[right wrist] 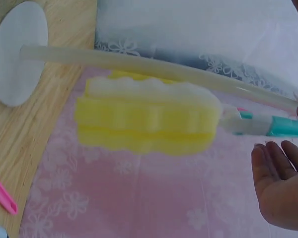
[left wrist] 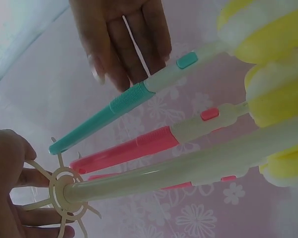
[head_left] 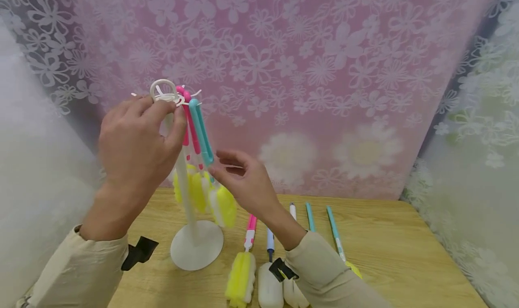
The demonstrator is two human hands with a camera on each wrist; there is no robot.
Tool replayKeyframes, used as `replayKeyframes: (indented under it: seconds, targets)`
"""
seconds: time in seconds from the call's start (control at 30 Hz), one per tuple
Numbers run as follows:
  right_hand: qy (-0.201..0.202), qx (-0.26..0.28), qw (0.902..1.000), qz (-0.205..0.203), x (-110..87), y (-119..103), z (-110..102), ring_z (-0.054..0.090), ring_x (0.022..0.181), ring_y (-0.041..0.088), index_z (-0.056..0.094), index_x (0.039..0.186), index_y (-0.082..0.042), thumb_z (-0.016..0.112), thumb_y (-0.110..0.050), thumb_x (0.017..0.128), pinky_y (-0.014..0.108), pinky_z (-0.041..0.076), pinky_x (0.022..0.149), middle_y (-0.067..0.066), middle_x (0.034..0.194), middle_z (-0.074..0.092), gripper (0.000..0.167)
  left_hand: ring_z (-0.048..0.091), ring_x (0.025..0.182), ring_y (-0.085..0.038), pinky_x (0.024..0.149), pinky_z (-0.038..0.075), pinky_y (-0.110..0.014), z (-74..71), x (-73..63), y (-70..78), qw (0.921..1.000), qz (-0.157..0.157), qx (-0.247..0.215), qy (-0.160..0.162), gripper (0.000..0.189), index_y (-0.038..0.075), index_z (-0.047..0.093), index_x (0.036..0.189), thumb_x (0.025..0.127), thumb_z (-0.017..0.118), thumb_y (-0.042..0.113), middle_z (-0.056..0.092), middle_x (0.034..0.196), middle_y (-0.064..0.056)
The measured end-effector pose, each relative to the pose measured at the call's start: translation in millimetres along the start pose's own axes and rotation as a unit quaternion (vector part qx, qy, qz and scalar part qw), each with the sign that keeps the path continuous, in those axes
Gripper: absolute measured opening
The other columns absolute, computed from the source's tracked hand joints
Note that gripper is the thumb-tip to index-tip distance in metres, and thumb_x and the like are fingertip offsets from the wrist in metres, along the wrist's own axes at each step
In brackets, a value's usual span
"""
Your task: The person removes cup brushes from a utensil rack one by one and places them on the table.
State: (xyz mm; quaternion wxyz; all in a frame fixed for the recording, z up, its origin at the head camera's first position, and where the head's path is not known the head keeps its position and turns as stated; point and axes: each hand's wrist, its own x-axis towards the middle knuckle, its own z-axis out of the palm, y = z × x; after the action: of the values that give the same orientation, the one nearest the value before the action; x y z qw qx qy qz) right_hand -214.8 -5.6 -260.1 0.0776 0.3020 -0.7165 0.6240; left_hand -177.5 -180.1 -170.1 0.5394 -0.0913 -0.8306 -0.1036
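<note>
My left hand (head_left: 138, 136) grips the top of a white stand (head_left: 183, 186), thumb and fingers at its hook ring (left wrist: 54, 191). A sponge brush with a teal handle (head_left: 201, 132) hangs from one hook. Its yellow-and-white sponge head (right wrist: 149, 116) points down. Beside it hang brushes with pink handles (left wrist: 134, 148), partly overlapped by the stand's pole in the left wrist view. My right hand (head_left: 247, 177) is close to the lower end of the teal handle, fingers loosely extended and not wrapped round it.
On the wooden table (head_left: 389, 254) stands the round white base (head_left: 198, 249). Right of it lie a pink-handled brush with a yellow sponge (head_left: 240, 278), a white sponge brush (head_left: 270, 285) and two teal handles (head_left: 334, 227). A pink floral curtain (head_left: 324, 96) hangs behind.
</note>
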Motion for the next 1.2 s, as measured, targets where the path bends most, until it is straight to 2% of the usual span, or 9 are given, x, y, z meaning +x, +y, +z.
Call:
replayKeyframes:
  seconds: [0.2,0.37,0.7,1.03,1.2]
  targets:
    - [0.019,0.005,0.9998,-0.003,13.7,7.8,19.4,0.062,0.097,0.013,0.063,0.121,-0.01,0.07,-0.025,0.087,0.026,0.051,0.085,-0.002,0.108,0.065,0.038,0.061,0.097,-0.039,0.085,0.046,-0.053,0.4,0.5,-1.2,0.9999,0.005,0.011,-0.006,0.034,0.005,0.073,0.098,0.094,0.051,0.03,0.069,0.1,-0.017]
    - [0.035,0.012,0.9993,-0.01,17.5,11.7,23.8,0.063,0.088,0.014,0.066,0.116,-0.006,0.071,-0.022,0.087,0.026,0.053,0.08,0.001,0.099,0.067,0.034,0.062,0.097,-0.04,0.085,0.047,-0.054,2.6,0.8,-0.3,0.9999,0.01,0.012,0.001,0.034,0.004,0.072,0.096,0.094,0.051,0.03,0.069,0.097,-0.019]
    - [0.033,0.02,0.999,-0.022,20.8,15.2,26.2,0.065,0.085,0.015,0.068,0.113,-0.005,0.069,-0.018,0.088,0.027,0.054,0.078,0.003,0.095,0.069,0.029,0.062,0.097,-0.04,0.087,0.045,-0.054,2.6,0.2,-1.2,0.9999,0.0,0.009,-0.006,0.035,0.004,0.072,0.096,0.094,0.05,0.031,0.068,0.099,-0.019]
    - [0.057,0.003,0.9966,-0.059,15.4,3.2,0.7,0.065,0.087,0.015,0.068,0.113,-0.004,0.069,-0.017,0.088,0.028,0.053,0.081,0.004,0.096,0.069,0.028,0.06,0.096,-0.04,0.084,0.045,-0.056,0.1,2.0,3.9,0.9997,-0.008,0.01,-0.019,0.034,0.004,0.072,0.099,0.094,0.049,0.029,0.067,0.098,-0.019]
    - [0.071,-0.004,0.9946,-0.076,9.5,-3.5,-21.8,0.065,0.088,0.017,0.068,0.111,-0.003,0.069,-0.014,0.088,0.031,0.052,0.083,0.005,0.096,0.069,0.026,0.058,0.1,-0.04,0.087,0.042,-0.057,-2.6,0.9,4.3,0.9991,-0.032,0.008,-0.027,0.034,0.007,0.072,0.1,0.094,0.048,0.029,0.066,0.101,-0.018]
